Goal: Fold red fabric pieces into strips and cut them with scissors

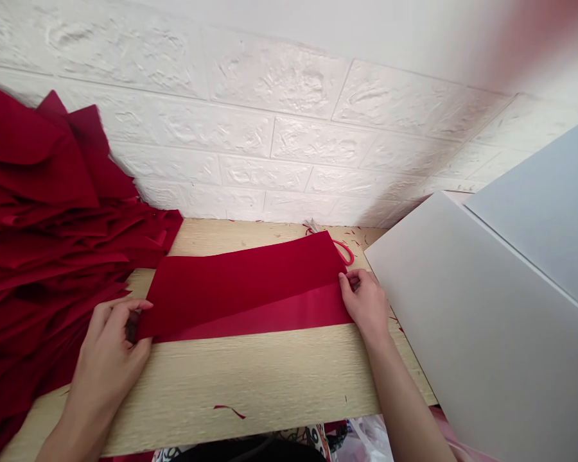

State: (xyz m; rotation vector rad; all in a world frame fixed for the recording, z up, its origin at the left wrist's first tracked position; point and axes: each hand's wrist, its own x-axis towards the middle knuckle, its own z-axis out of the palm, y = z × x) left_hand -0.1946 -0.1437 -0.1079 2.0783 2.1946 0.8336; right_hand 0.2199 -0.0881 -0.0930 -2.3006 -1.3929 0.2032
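A long piece of dark red cloth (241,276) lies across the wooden table in front of me, folded lengthwise or doubled. Its lighter red underside shows as a wedge along the near edge. At the cloth's left end, my left hand (113,340) touches the edge, thumb and forefinger apart. My right hand (365,298) pinches the right end between thumb and fingers. Behind that corner lies a pair of scissors with a red handle (345,252); the cloth partly covers it.
A large heap of red cloth pieces (52,237) fills the left side. White brick-patterned wall (241,128) stands behind the table (270,372). A white box-like panel (486,308) borders the right. Red scraps (230,410) lie about, and a plastic bag (368,439) is below the front edge.
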